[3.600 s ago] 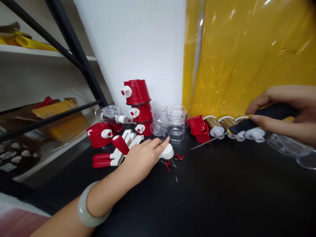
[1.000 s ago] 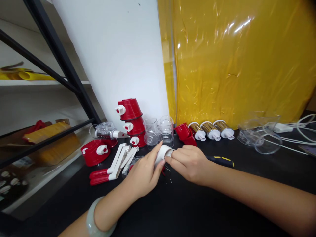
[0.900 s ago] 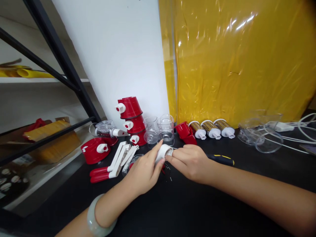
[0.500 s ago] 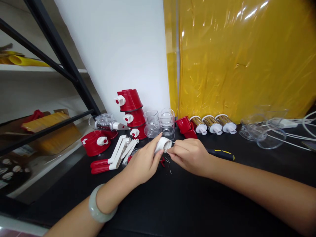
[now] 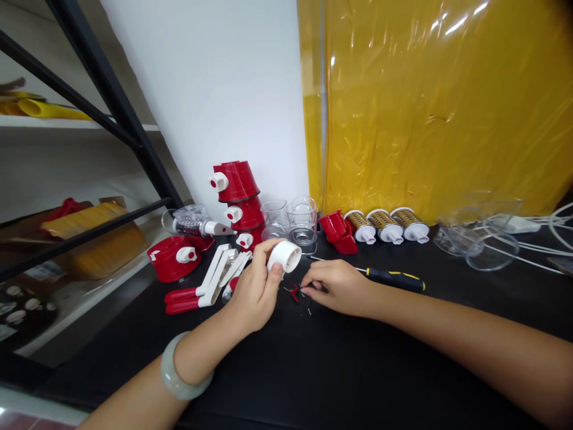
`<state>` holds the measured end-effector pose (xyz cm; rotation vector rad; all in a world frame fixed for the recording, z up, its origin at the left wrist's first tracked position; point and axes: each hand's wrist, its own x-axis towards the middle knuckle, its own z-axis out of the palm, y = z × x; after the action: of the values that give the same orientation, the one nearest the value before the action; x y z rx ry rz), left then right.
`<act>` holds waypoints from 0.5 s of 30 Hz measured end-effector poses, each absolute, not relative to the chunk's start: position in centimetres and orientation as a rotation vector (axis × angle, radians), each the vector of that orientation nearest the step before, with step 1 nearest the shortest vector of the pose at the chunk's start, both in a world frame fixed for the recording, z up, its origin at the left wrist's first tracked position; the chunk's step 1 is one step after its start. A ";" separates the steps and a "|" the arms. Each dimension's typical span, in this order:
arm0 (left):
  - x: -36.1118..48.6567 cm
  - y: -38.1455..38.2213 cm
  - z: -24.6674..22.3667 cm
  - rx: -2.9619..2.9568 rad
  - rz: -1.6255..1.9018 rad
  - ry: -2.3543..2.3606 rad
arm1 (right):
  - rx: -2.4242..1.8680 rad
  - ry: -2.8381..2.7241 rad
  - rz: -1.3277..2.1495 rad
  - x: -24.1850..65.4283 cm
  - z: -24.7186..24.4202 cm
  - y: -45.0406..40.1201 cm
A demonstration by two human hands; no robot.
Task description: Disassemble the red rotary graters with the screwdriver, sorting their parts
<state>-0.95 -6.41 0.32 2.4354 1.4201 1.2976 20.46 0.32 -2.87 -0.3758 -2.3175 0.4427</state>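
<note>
My left hand (image 5: 259, 289) grips a white cylindrical part (image 5: 285, 257), its hollow end turned to the right. Below and right of it, my right hand (image 5: 333, 286) is low at the black table, thumb and fingertips pinched together beside small metal pins (image 5: 308, 311); whether something is between the fingertips is too small to tell. A small red piece (image 5: 294, 293) lies among the pins, between the hands. Behind my right hand is a screwdriver (image 5: 396, 279) with a black and yellow handle, its shaft pointing left.
Red housings (image 5: 242, 182) are stacked at the back, beside clear cups (image 5: 302, 218). Red-handled white cranks (image 5: 210, 283) lie at left. Grater drums (image 5: 385, 226) line the back right, with clear parts (image 5: 492, 248) and white cables farther right. A shelf rack (image 5: 129, 137) stands left.
My right hand has moved away from the white part's open end and down to the pins. My left hand has raised and shifted the part slightly left. More of the screwdriver shows.
</note>
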 end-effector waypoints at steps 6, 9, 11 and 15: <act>-1.2 -6.7 0.2 2.671 1.290 1.130 | -0.418 -2.160 0.908 19.7 -0.9 -2.0; -1.4 -6.7 0.1 2.786 1.220 1.073 | -0.415 -2.091 1.050 19.4 -0.8 -3.3; -1.3 -6.8 0.2 2.810 1.256 0.997 | -0.412 -2.045 1.138 19.3 -0.7 -4.1; -0.9 -6.8 0.8 2.833 1.357 0.762 | -0.410 -2.033 1.126 19.7 -0.3 -4.9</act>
<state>-0.92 -6.76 0.79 2.8331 0.7618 1.3571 19.65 -4.87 -0.29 -0.4096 -2.0332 1.1263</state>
